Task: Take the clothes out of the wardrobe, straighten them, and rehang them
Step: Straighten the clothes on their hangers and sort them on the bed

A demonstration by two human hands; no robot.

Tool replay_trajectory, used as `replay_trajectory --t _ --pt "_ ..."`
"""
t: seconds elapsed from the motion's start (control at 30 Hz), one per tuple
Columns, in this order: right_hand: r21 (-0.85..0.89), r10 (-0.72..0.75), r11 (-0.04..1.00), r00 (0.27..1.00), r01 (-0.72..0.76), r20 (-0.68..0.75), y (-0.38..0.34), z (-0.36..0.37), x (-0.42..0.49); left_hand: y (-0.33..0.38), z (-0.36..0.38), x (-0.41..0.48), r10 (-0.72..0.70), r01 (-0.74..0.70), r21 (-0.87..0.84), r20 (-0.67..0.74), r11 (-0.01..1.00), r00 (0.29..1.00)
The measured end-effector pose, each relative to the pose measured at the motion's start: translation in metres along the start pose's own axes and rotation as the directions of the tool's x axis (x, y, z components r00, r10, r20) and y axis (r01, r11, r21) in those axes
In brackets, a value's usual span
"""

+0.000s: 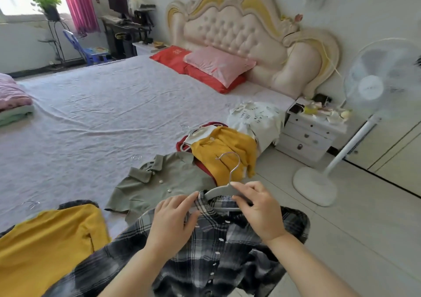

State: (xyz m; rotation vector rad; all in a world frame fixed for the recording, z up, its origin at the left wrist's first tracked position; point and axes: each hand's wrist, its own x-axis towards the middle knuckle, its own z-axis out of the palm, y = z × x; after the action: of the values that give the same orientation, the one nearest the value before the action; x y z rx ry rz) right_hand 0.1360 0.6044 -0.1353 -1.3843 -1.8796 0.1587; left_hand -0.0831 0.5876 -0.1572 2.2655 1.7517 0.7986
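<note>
Both hands work at the near edge of the bed (91,119). The left hand (173,221) pinches the collar of the plaid shirt (218,251); the right hand (257,208) grips the white hanger (218,192), hook pointing up toward the headboard.

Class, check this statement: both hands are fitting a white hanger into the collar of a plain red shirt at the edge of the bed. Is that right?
Not quite. The head view shows the left hand and right hand fitting the white hanger into the collar of a black, grey and white plaid shirt, not a plain red one. It is at the edge of the bed.
</note>
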Motion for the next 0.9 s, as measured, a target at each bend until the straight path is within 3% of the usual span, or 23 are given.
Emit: replay_trajectory --t 0.47,0.9 --pt "-0.186 -0.02 0.982 0.998 0.008 -0.062 0.195 -0.093 0.097 0.123 0.126 0.167 0.041 -0.022 -0.155 0.121 0.988 0.992" --pt "-0.294 0.128 0.945 0.989 -0.144 -0.071 0.363 -0.13 0.246 0.183 0.231 0.385 0.157 -0.108 -0.206 0.238 0.973 0.958"
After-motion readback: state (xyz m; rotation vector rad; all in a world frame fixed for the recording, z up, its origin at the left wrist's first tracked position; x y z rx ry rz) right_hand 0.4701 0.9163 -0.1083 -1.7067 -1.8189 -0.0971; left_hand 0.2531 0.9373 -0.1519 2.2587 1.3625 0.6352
